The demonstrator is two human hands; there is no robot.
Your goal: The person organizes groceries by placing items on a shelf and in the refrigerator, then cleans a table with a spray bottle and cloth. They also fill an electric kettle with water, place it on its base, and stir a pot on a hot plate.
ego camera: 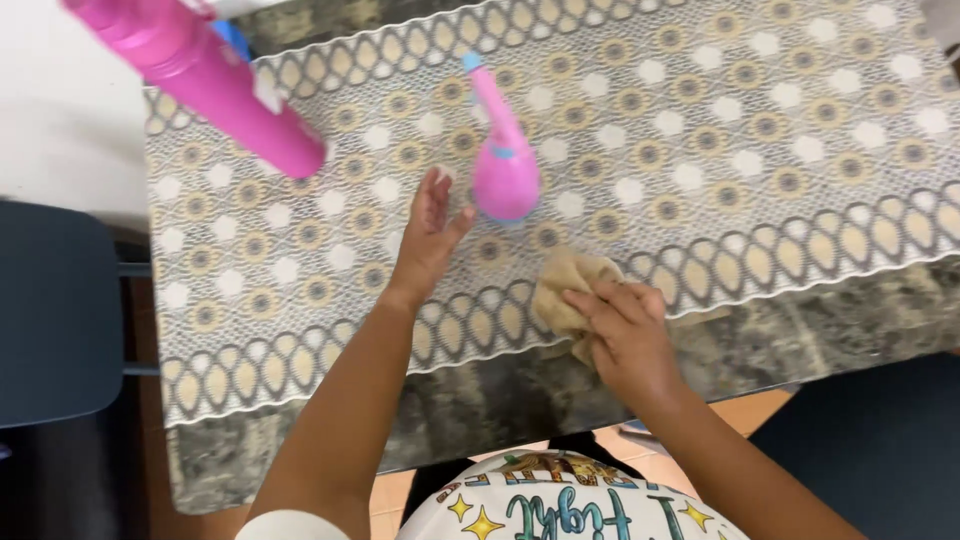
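Head view of a table covered by a patterned lace cloth. The right hand bunches a tan rag at the cloth's near edge, fingers pressed together on its folds. The rag looks soft, light and limp; it is best gathered in the palm rather than pinched at a corner. The left hand, fingers spread and holding nothing, lies at 9 o'clock of a pink bottle, just beside it. That bottle likely handles as rigid, smooth plastic, graspable about its narrow neck. A second pink bottle is at 10 o'clock, blurred.
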